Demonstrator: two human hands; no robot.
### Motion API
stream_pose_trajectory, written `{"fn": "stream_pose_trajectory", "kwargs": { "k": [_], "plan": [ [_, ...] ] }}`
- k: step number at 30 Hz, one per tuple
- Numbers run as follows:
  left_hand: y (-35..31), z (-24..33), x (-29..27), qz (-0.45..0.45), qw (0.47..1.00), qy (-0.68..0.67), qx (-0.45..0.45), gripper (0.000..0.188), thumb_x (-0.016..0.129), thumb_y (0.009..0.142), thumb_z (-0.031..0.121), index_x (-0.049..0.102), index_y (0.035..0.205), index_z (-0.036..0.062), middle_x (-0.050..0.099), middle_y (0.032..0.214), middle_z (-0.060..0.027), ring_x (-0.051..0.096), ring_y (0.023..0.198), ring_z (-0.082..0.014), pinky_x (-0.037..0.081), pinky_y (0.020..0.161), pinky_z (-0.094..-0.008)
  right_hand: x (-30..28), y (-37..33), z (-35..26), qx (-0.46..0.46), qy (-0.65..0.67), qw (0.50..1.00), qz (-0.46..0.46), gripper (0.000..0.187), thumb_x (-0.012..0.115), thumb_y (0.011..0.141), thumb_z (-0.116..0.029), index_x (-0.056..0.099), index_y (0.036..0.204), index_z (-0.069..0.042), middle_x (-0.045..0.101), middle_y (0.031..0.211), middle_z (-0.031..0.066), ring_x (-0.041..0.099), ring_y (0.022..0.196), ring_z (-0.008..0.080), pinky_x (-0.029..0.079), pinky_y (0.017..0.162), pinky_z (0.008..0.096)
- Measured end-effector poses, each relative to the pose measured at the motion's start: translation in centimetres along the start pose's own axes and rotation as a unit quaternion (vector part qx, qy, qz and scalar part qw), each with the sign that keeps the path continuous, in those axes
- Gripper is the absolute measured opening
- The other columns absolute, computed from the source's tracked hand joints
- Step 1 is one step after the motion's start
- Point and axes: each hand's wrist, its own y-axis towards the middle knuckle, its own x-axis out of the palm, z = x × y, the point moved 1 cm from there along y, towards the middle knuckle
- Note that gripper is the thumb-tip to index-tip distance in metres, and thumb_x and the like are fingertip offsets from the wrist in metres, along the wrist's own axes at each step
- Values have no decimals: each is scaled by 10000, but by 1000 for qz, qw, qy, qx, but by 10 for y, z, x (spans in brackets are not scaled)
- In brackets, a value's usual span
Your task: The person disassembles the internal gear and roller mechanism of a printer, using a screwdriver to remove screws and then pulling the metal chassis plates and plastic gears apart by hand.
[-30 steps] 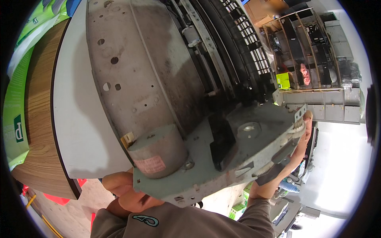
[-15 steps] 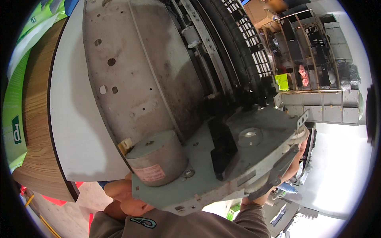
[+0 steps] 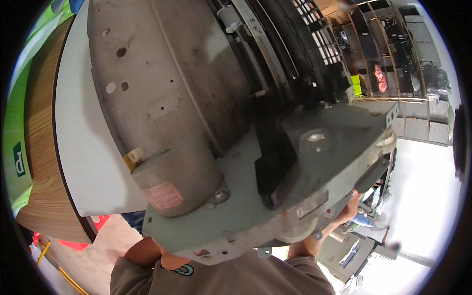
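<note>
A large, dirty metal printer chassis [image 3: 196, 73] fills the middle of the view, tilted up close to me. Its grey-green side plate [image 3: 236, 196] faces me and carries a round motor [image 3: 179, 179] with a pinkish label. Beside the motor a black plastic bracket [image 3: 273, 172] crosses the plate, and pale gears [image 3: 297, 231] show along the lower edge. My left hand [image 3: 172, 259] grips the plate's lower left corner, fingers partly hidden beneath it. My right hand [image 3: 350, 209] is closed around the right edge, partly covered by the plate.
A white-topped table [image 3: 73, 147] with a wood-grain strip [image 3: 39, 147] stands to the left. Green packaging [image 3: 17, 162] hangs at the far left. Shelves [image 3: 388, 54] with black parts stand at the back right. Cluttered benches [image 3: 344, 255] lie at the lower right.
The chassis has tilted and shifted, its left corner moving left and down and its right edge up and right. My hands moved with it, and the right hand shows more.
</note>
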Motion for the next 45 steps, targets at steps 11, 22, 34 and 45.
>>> {"fn": "stream_pose_trajectory", "kwargs": {
  "k": [11,22,34,45],
  "plan": [
    [-17,-22,15,34,996,12,82,296,627,898,177,512,1171,171,538,1183,-154,558,1105,-379,525,952,-522,-12,-29,20,52,68,996,-2,386,755,782,-52,466,1037,-84,481,844,57,474,754,174,401,688,274],
    [-7,-21,14,-19,984,131,119,308,658,791,40,644,1060,190,553,1172,-98,571,1065,-388,559,895,-540,-17,-47,36,-34,2,999,26,303,713,858,13,448,972,-80,558,930,106,659,840,281,570,771,404],
    [-7,-21,19,-11,973,190,133,244,655,864,104,585,1081,192,525,1161,-58,552,1099,-350,566,924,-501,-17,-63,45,-42,-54,997,40,249,702,893,-46,476,997,-57,556,955,99,590,807,227,591,778,402],
    [-11,-30,18,-11,958,233,166,192,600,937,135,575,1120,190,532,1222,-60,555,1108,-360,594,869,-485,-32,-68,43,-119,-154,980,-29,242,655,833,94,511,1000,-5,605,915,178,621,868,269,550,770,395]
  ]
}}
